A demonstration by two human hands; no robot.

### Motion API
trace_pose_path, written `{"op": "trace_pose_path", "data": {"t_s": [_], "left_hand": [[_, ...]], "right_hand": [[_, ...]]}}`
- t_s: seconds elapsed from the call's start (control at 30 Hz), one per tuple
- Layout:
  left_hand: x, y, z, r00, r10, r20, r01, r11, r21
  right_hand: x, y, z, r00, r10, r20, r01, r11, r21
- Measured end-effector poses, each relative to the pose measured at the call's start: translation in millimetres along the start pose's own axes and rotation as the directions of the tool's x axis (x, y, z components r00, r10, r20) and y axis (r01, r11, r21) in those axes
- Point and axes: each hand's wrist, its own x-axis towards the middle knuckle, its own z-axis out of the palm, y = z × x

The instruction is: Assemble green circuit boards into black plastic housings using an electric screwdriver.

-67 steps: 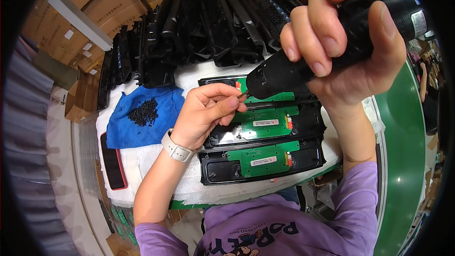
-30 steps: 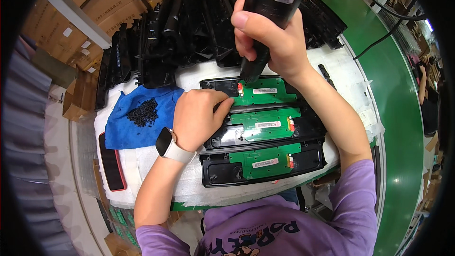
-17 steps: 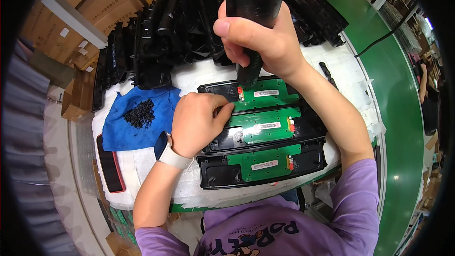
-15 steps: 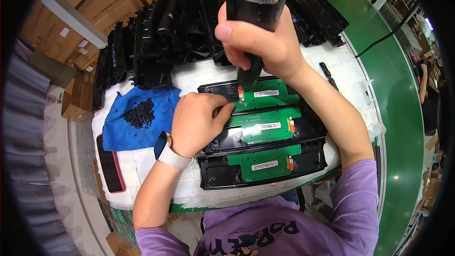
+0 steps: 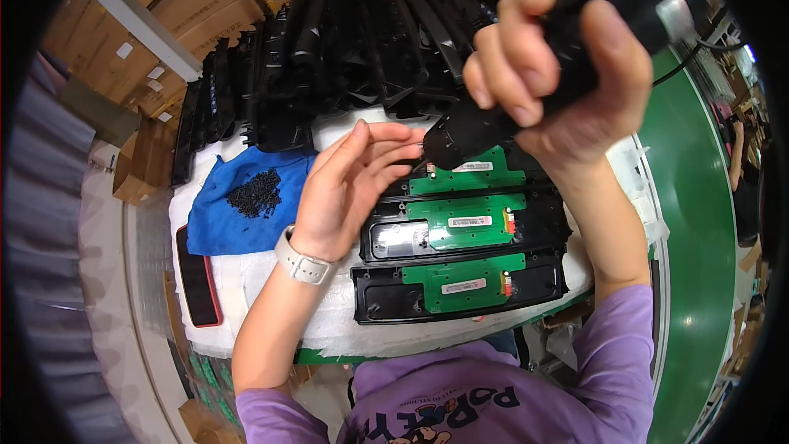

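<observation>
Head view: the right hand (image 5: 585,130) clenches a black driver (image 5: 575,45) above 3 black panels (image 5: 538,224) with green boards (image 5: 452,236); the left hand (image 5: 339,185), thumb apart, extends its fingers by the tip, contact unclear. Blue cloth (image 5: 214,228) lies left; black parts (image 5: 362,49) stand beyond.

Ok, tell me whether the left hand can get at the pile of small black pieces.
Probably yes: the left hand is near the right edge of the blue cloth, and nothing visible covers the pile of small black pieces; the driver is off right.
</observation>
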Motion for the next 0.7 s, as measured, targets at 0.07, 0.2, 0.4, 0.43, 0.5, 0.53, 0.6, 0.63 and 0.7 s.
{"op": "trace_pose_path", "data": {"t_s": [0.07, 0.2, 0.4, 0.43, 0.5, 0.53, 0.6, 0.63, 0.7], "left_hand": [[-1, -2, 7, 0.975, -0.098, 0.200, 0.160, 0.933, -0.321], [-9, 3, 19, 0.947, -0.155, 0.280, 0.253, 0.899, -0.357], [-8, -1, 7, 0.928, -0.164, 0.334, 0.222, 0.965, -0.142], [-7, -1, 6, 0.940, -0.160, 0.301, 0.182, 0.982, -0.048], [-6, -2, 4, 0.960, -0.135, 0.244, 0.149, 0.988, -0.040], [-5, -2, -2, 0.966, -0.142, 0.216, 0.130, 0.989, 0.069], [-4, -2, -1, 0.979, -0.136, 0.150, 0.120, 0.987, 0.108], [-4, -3, -1, 0.979, -0.139, 0.152, 0.123, 0.987, 0.107], [-4, -5, -1, 0.989, -0.085, 0.124, 0.060, 0.979, 0.195]], "right_hand": [[-2, 0, 4, 1.000, 0.000, 0.015, 0.000, 1.000, 0.006], [-8, 0, 9, 1.000, 0.002, 0.028, -0.002, 1.000, 0.008], [-11, 0, 10, 1.000, -0.016, -0.011, 0.016, 0.999, 0.031], [-9, 1, 7, 0.998, -0.063, 0.017, 0.063, 0.997, 0.041], [-8, -4, 4, 0.996, -0.084, -0.008, 0.084, 0.995, 0.061], [-3, -4, 2, 0.979, -0.182, 0.094, 0.174, 0.981, 0.088], [-7, -4, 5, 0.987, -0.160, 0.007, 0.152, 0.951, 0.268], [-9, -4, 5, 0.990, -0.121, -0.074, 0.141, 0.886, 0.442], [-8, -4, 0, 0.989, -0.144, -0.043, 0.150, 0.927, 0.345]]}}
